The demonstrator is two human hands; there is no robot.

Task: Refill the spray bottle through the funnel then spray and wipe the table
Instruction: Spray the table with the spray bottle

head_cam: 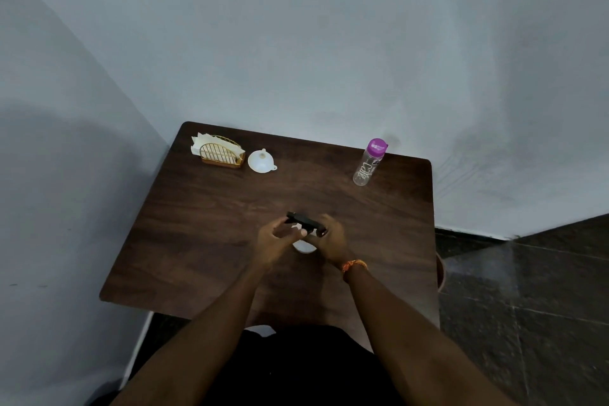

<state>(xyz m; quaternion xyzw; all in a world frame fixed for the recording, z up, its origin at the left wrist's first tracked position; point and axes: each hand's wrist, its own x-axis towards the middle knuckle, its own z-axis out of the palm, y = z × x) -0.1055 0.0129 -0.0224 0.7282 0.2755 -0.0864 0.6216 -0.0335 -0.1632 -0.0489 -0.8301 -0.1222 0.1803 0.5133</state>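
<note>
A white spray bottle [301, 246] with a black trigger head [304, 222] stands at the middle of the dark wooden table [204, 234]. My left hand [275, 242] holds it from the left, fingers by the neck. My right hand [329, 239] grips the black head from the right. Most of the bottle's body is hidden under both hands. A white funnel [261, 160] lies wide end down at the back left. A clear water bottle [368, 163] with a purple cap stands at the back right.
A gold wire holder with white napkins [219, 152] stands at the back left corner, beside the funnel. The table's back edge meets a grey wall. Dark tiled floor [527, 290] lies to the right, and a brown round object [440, 273] shows at the table's right edge.
</note>
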